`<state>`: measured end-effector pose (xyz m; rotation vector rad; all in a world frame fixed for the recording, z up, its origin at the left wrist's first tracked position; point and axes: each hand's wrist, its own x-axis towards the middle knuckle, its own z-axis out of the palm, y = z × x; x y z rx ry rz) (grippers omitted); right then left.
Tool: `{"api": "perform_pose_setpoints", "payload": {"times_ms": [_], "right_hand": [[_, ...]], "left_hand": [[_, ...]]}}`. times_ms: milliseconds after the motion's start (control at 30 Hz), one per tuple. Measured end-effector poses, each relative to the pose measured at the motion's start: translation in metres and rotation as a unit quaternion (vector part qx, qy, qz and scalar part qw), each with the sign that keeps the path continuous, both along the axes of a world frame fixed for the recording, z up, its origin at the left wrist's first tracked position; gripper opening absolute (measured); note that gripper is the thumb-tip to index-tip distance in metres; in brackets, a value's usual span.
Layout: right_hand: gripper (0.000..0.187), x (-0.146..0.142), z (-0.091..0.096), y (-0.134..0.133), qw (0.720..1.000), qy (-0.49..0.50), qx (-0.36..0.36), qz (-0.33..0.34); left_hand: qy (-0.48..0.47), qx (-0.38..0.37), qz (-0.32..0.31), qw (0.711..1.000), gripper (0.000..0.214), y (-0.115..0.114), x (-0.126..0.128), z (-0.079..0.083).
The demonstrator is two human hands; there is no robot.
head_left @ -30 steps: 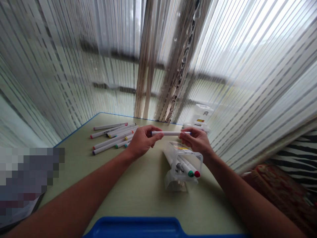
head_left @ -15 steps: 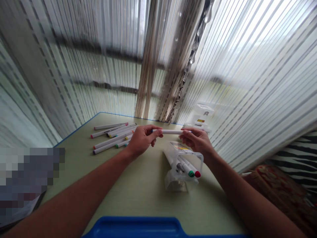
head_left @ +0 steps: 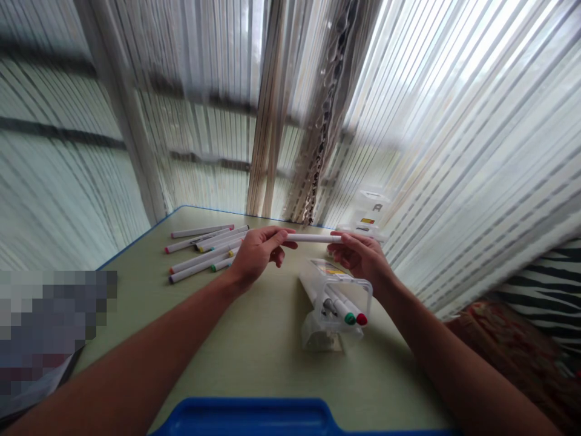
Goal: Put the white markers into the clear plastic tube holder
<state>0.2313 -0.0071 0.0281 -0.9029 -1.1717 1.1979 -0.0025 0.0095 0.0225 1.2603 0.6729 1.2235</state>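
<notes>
A white marker (head_left: pixel 313 238) is held level above the green table (head_left: pixel 254 339) by both hands. My left hand (head_left: pixel 258 251) pinches its left end, fingers closed round it. Its right end sits in the closed fingers of my right hand (head_left: pixel 363 257). Just below lies a clear plastic marker case (head_left: pixel 333 303) on its side, open end toward me, with a green-capped and a red-capped marker showing inside. Several white markers (head_left: pixel 206 251) with coloured caps lie loose on the table to the left of my left hand.
A second clear case (head_left: pixel 370 215) stands at the table's far right by the striped curtains. A blue tray edge (head_left: pixel 254 416) lies at the near table edge. A pixelated patch fills the lower left. A zebra-patterned cushion (head_left: pixel 544 303) is at the right.
Both hands have lifted the marker slightly, and my fingers have shifted along it. The camera view has turned a little.
</notes>
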Motion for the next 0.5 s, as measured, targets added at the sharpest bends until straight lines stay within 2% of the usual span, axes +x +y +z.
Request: {"api": "perform_pose_setpoints", "payload": {"times_ms": [500], "right_hand": [[0.026, 0.0008, 0.0027, -0.0018, 0.999, 0.025, -0.017, 0.017]], "left_hand": [[-0.033, -0.017, -0.015, 0.999, 0.03, 0.0016, -0.0015, -0.0002]]}}
